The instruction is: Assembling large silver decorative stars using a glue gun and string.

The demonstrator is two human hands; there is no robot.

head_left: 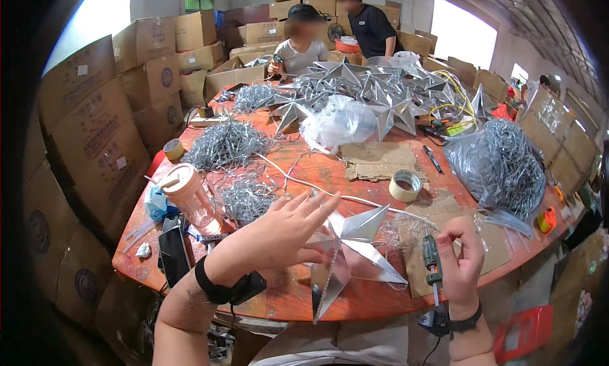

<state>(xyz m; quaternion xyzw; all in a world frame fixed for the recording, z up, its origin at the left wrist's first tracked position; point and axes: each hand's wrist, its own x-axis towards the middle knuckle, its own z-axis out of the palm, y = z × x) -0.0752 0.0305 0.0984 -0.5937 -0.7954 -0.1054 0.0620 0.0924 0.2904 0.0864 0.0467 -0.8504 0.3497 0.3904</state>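
A silver metallic star stands near the table's front edge, one point toward me. My left hand reaches over its left side with fingers stretched and apart; some fingertips overlap the star, and I cannot tell if they touch it. My right hand is raised to the star's right, fingers curled toward the thumb in a pinch. Anything held in that pinch is too small to make out. Just left of the right hand is a green glue gun with a pale glue stick at its near end, over a cardboard sheet.
Silver tinsel piles and a pink tumbler stand left. A tape roll, white cord and black pen lie mid-table. Behind are a plastic bag and heaped stars; a tinsel bag sits right. Two people are beyond.
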